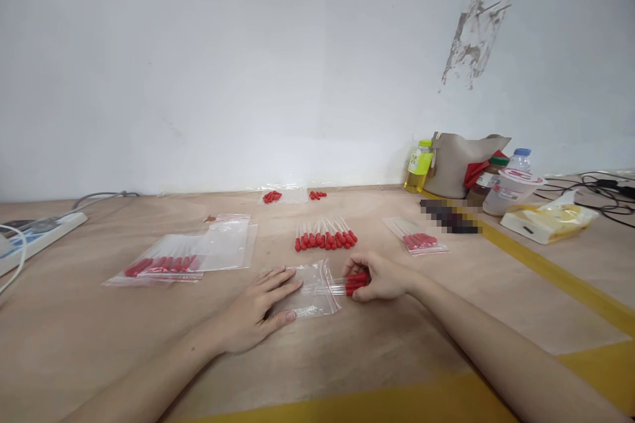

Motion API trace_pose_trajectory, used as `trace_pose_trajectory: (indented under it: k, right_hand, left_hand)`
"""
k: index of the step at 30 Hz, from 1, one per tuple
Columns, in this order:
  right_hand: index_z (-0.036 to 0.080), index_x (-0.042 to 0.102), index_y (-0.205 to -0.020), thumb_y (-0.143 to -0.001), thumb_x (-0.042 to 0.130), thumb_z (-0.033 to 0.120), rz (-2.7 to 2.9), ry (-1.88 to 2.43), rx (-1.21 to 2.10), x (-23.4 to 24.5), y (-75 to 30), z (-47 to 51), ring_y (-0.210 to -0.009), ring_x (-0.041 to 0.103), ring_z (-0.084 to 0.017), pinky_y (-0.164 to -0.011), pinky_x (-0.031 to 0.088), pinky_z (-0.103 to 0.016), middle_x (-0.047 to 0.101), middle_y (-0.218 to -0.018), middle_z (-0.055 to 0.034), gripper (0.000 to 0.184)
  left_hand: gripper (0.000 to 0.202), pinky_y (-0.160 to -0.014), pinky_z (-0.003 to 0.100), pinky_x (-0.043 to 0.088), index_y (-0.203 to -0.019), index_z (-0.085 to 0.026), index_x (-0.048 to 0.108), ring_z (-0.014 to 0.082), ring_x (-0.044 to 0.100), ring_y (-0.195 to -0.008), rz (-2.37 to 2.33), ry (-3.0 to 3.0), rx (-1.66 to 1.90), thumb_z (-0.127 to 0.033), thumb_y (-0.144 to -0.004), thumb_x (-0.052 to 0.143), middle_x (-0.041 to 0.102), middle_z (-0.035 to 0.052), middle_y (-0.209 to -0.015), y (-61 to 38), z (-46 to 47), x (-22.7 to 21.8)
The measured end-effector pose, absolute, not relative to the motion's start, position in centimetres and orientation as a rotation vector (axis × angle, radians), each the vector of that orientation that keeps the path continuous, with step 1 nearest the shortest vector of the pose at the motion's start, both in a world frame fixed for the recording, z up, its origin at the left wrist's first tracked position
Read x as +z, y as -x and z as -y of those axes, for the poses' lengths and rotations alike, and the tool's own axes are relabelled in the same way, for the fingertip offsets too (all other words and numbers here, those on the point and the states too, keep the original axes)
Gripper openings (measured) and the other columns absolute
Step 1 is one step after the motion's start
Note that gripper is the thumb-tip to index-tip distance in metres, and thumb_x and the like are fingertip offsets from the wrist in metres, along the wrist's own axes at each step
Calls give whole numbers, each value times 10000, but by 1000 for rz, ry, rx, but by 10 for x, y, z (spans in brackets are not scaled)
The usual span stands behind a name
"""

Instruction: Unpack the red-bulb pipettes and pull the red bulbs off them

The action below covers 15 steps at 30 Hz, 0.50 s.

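Left hand [260, 314] is laid flat, fingers spread, on clear plastic zip bag [310, 291]; red-bulbed glass droppers [353, 283] are pinched in right hand [380, 277]. Loose red-bulbed droppers [325, 236] are fanned just beyond on the wooden counter [387, 350].

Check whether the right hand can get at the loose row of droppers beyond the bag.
Probably yes: the row of droppers lies just past the right hand with bare table between, but its fingers are full with a bundle of droppers.

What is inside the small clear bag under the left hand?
The clear tips of the red-bulb droppers, gripped by the right hand, enter the clear bag at its mouth. The left hand covers the bag's left part, so its contents there are hidden.
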State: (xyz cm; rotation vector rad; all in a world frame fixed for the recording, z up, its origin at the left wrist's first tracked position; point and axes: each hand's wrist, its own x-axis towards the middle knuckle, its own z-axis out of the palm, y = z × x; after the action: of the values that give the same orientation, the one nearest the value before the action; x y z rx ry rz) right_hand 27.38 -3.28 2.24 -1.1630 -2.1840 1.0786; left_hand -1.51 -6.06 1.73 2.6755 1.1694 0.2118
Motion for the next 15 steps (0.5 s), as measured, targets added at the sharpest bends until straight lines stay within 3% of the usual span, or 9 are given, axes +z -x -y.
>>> trace_pose_trajectory:
  k: [6, 10, 13, 15]
  right_hand:
    - [151, 525, -814, -532, 670, 135, 1882, 1151, 1360, 22, -288, 17, -540, 474, -55, -487, 347, -171, 540, -626, 57, 318]
    - [152, 518, -758, -533, 719, 202, 1527, 1171, 1615, 19, -295, 9, -511, 525, -66, -465, 381, -174, 607, -624, 19, 306]
    - [144, 540, -719, -551, 739, 217, 1310, 1208, 1684, 18, -298, 5, -518, 547, -55, -495, 429, -161, 635, -643, -4, 270]
    - [143, 553, -705, -570, 744, 223, 1229, 1186, 1680, 17, -300, 3, -526, 560, -54, -510, 451, -154, 643, -650, -10, 248]
  left_hand:
    - [498, -1054, 434, 227, -1336, -295, 317, 236, 218, -1309, -1289, -2692, 305, -482, -875, 344, 258, 25, -1430, 18, 59, 6]
    - [481, -989, 449, 289, -1253, -287, 450, 260, 371, -1211, -1429, -2705, 439, -516, -831, 405, 417, 47, -1337, 17, 62, 9]
    - [381, -869, 422, 360, -972, -259, 630, 244, 533, -967, -1601, -2633, 548, -541, -785, 454, 620, 40, -1053, 17, 64, 18]
    - [358, -776, 368, 388, -745, -225, 634, 211, 560, -805, -1703, -2545, 620, -527, -786, 447, 650, 19, -838, 19, 61, 24]
